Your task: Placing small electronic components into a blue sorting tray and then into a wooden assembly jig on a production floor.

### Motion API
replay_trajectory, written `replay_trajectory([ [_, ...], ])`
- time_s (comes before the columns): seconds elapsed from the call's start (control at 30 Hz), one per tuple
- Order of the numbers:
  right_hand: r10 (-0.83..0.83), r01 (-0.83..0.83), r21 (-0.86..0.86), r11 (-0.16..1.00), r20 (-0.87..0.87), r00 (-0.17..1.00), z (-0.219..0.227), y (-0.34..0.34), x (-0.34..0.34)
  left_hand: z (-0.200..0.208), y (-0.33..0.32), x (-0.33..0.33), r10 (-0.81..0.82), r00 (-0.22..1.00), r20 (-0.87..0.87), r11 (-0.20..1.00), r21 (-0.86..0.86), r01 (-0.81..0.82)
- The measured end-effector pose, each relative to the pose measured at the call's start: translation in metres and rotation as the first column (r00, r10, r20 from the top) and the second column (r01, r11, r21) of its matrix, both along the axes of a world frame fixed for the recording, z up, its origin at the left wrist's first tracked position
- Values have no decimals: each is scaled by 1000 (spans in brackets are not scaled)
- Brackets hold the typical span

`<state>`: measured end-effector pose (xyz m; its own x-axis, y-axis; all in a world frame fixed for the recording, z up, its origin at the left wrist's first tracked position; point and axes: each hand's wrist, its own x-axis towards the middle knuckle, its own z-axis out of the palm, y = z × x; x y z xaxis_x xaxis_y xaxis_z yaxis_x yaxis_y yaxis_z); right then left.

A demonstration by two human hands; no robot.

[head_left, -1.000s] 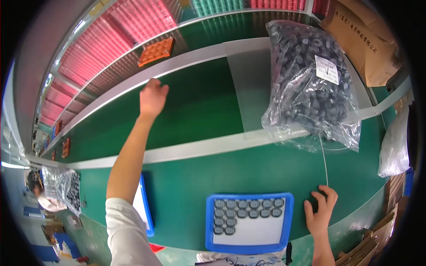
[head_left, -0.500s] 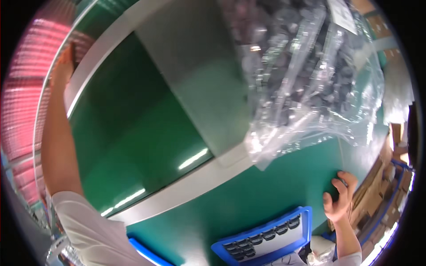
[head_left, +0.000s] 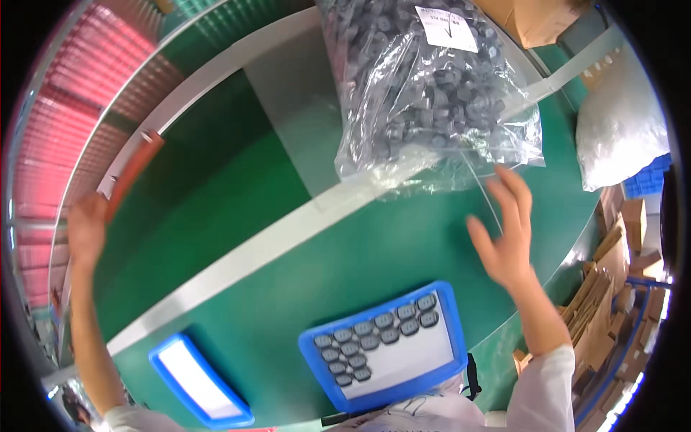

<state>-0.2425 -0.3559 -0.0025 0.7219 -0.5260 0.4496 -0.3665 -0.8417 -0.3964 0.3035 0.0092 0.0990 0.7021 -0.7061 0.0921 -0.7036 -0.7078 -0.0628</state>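
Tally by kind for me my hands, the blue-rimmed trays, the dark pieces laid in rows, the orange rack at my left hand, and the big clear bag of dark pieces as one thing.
Hands: 2
Blue-rimmed trays: 2
Dark pieces in rows: 16
Orange rack: 1
Big clear bag of dark pieces: 1
Total: 22

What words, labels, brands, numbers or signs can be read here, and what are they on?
I won't copy out any wording, but this is where markings stand:
White label on the clear bag of grey parts: small printed lines, mostly blurred, and a handwritten tick-like mark.
Light shirt at the lower edge: dark marks, partly cut off, unclear.
Cardboard box: any print is too small to read.
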Motion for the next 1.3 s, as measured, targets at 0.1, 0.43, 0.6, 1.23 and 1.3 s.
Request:
replay_trajectory([
  [0.1,-35,34,-104,994,-14,999,-15,-43,57,-10,30,-141,-304,949,-82,949,63,309],
  [0.43,-52,31,-222,975,-89,995,-41,-75,88,-42,141,-370,-161,964,-211,984,46,174],
  [0.6,-57,38,-260,965,-67,996,-50,-77,90,-36,112,-397,-68,987,-144,980,-197,39],
  [1.23,188,-195,-216,957,-53,981,-12,4,-22,-75,-166,-397,-689,702,-181,613,-662,431],
  [1.3,200,-202,-149,968,-24,979,-15,5,-28,-86,-219,-389,-711,667,-222,635,-611,473],
])
